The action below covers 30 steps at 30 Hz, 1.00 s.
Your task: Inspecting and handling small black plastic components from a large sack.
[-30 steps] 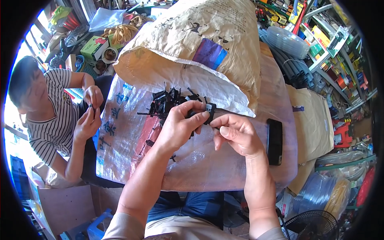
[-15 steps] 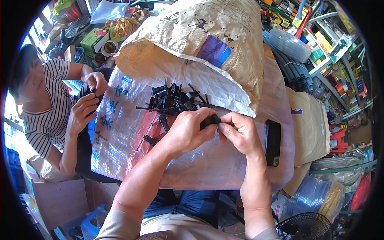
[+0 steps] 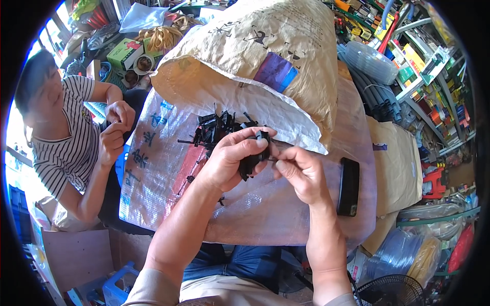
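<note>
A black plastic part [image 3: 249, 162] is gripped in my left hand [image 3: 224, 159], its thumb pressed on the upper end. My right hand [image 3: 302, 174] is just to the right, thumb and forefinger pinched together close beside the part. What they pinch is too small to make out. Beyond my left hand lies a heap of black plastic parts [image 3: 217, 126] on a woven plastic sheet [image 3: 275, 219]. My left wrist and hand hide some of the heap.
A large paper sack [image 3: 306, 56] lies open-mouthed behind the heap. A black phone [image 3: 348, 187] rests near the right edge. At left sits a person [image 3: 69, 122] in a striped shirt, hands together. Crowded shelves [image 3: 429, 76] stand on the right, a fan [image 3: 390, 290] below them.
My left hand has turned, so more of the black part shows, now tilted downward. My right hand has shifted slightly down and left. The other person's hands have drawn together.
</note>
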Each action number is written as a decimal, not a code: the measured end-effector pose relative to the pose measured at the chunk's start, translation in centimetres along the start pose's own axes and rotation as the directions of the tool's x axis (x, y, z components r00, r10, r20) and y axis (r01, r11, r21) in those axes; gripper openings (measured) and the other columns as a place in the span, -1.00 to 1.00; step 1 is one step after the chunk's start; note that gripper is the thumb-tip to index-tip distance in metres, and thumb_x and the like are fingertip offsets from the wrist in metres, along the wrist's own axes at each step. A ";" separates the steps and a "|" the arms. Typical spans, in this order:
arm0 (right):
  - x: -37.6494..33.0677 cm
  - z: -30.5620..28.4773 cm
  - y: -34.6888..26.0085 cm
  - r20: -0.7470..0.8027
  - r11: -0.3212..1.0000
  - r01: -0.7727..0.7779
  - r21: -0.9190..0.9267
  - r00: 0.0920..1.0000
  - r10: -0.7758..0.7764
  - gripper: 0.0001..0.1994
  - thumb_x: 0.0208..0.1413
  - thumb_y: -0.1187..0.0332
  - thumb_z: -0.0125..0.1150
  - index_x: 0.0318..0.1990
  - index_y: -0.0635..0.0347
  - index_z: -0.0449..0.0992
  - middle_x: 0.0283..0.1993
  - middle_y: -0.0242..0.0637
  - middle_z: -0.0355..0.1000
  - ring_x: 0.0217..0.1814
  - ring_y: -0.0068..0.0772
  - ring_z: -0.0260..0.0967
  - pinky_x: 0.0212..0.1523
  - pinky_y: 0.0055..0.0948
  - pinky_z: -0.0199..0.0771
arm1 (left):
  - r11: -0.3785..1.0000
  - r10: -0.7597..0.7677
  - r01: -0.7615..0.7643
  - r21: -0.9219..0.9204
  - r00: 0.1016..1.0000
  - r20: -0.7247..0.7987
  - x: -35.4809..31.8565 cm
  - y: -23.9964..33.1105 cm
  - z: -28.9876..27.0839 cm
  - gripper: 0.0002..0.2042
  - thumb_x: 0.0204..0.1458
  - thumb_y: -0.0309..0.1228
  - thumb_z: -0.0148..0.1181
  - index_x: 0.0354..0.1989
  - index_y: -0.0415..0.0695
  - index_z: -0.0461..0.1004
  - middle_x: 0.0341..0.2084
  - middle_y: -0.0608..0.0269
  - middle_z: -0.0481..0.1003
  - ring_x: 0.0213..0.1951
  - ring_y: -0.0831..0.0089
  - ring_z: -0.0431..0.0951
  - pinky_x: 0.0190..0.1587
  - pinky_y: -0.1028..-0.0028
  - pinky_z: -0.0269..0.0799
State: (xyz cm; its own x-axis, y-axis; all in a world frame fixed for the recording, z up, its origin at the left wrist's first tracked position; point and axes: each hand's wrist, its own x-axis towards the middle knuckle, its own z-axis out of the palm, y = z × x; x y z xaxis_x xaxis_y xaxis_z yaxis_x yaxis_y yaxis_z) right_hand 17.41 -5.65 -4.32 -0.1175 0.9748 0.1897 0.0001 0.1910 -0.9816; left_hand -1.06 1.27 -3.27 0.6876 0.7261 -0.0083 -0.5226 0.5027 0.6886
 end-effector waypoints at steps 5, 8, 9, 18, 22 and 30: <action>0.1 -0.5 0.0 -0.107 0.960 0.106 -0.259 0.985 -0.137 -0.90 0.17 0.47 0.18 -0.18 0.26 0.49 -0.37 -0.48 0.40 -0.38 -0.72 0.25 -0.36 -0.70 0.27 | 0.897 0.030 0.061 0.439 0.980 -0.197 0.3 -0.4 0.1 -0.59 0.07 -0.42 0.10 0.09 -0.33 0.34 -0.46 0.23 0.47 -0.52 0.57 0.40 -0.49 0.59 0.27; 0.4 -0.2 -0.3 -0.131 0.989 0.142 -0.044 0.980 -0.147 -0.87 0.16 0.48 0.19 -0.14 0.25 0.48 -0.30 -0.48 0.41 -0.35 -0.70 0.27 -0.32 -0.69 0.29 | 0.751 0.041 0.084 0.654 0.984 -0.174 0.1 0.0 0.3 -0.54 0.07 -0.42 0.10 0.16 -0.32 0.28 -0.48 0.33 0.41 -0.49 0.62 0.37 -0.44 0.60 0.24; 0.6 0.1 -0.9 -0.112 0.989 0.143 0.025 0.984 -0.139 -0.83 0.14 0.49 0.21 -0.11 0.24 0.47 -0.20 -0.45 0.42 -0.31 -0.70 0.29 -0.28 -0.69 0.30 | 0.744 0.039 0.042 0.667 0.994 -0.106 -0.2 0.1 0.3 -0.51 0.06 -0.44 0.11 0.19 -0.31 0.25 -0.47 0.33 0.41 -0.48 0.61 0.37 -0.44 0.60 0.24; 0.5 -1.2 0.1 -0.061 0.987 0.136 0.084 0.989 -0.131 -0.92 0.15 0.49 0.20 -0.22 0.24 0.48 -0.16 -0.38 0.40 -0.41 -0.67 0.32 -0.39 -0.67 0.35 | 0.792 0.007 -0.003 0.611 1.000 -0.004 -0.3 0.2 1.1 -0.61 0.05 -0.44 0.25 0.06 -0.28 0.38 -0.34 0.31 0.46 -0.38 0.64 0.40 -0.34 0.60 0.34; 0.7 -0.7 0.3 -0.137 0.991 0.091 0.103 0.988 -0.077 -0.92 0.15 0.47 0.21 -0.24 0.24 0.47 -0.20 -0.39 0.40 -0.40 -0.65 0.35 -0.39 -0.64 0.40 | 0.702 0.197 -0.191 0.686 0.978 0.071 -0.3 -1.4 1.3 -0.77 0.04 -0.50 0.26 -0.14 -0.28 0.46 -0.32 0.32 0.50 -0.27 0.65 0.42 -0.23 0.57 0.40; 0.6 -0.5 0.6 -0.128 0.978 0.087 0.187 0.990 -0.063 -0.90 0.15 0.54 0.09 -0.19 0.32 0.43 -0.15 -0.27 0.39 -0.32 -0.57 0.40 -0.31 -0.52 0.52 | 0.502 0.369 -0.241 0.831 0.928 0.046 -0.1 -2.0 0.9 -0.90 0.00 -0.50 0.21 -0.36 -0.26 0.47 -0.51 0.14 0.53 -0.41 0.47 0.53 -0.31 0.44 0.44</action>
State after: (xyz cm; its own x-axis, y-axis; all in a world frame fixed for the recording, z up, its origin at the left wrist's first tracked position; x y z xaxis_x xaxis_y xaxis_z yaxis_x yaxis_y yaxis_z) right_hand 17.85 -4.91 -4.75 0.0106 0.9675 0.2526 -0.1962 0.2498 -0.9482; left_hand 0.35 -0.23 -3.99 0.4686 0.8380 0.2796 -0.0088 -0.3121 0.9500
